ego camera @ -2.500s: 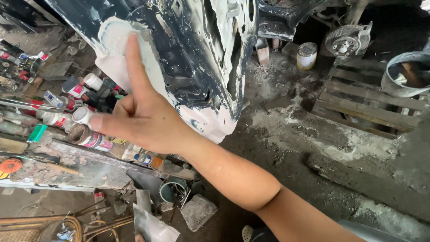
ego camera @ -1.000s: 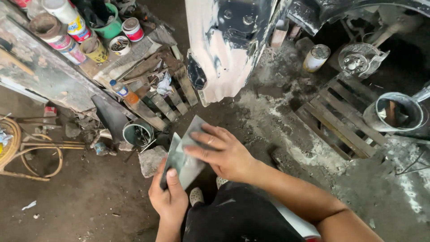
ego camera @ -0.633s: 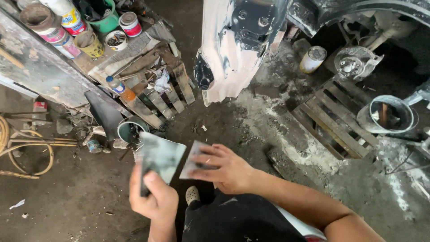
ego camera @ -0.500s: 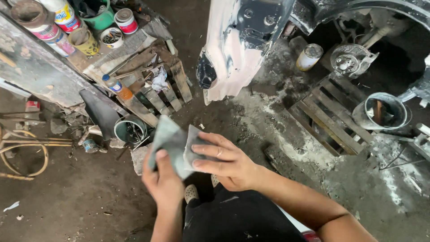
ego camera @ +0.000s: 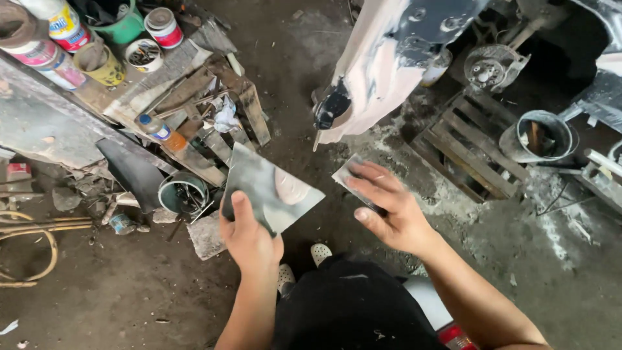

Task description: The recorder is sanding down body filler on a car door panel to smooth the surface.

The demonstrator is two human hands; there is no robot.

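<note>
Metal plate [ego camera: 271, 188] — perhaps — in left hand [ego camera: 249, 236]

a dirty concrete floor [ego camera: 97, 291] carries everything, dusted with pale filler near the wooden pallet [ego camera: 470, 152] at the right. a grey bucket [ego camera: 538, 136] sits on that pallet. at the left a low slatted wooden rack [ego camera: 214, 97] stands on the floor, bearing paint cans [ego camera: 162, 27], a green pot [ego camera: 123, 26] and a plastic bottle [ego camera: 159, 129]. a small tin of tools [ego camera: 183, 194] stands beside it, with coiled hose [ego camera: 26, 249] at the far left
</note>
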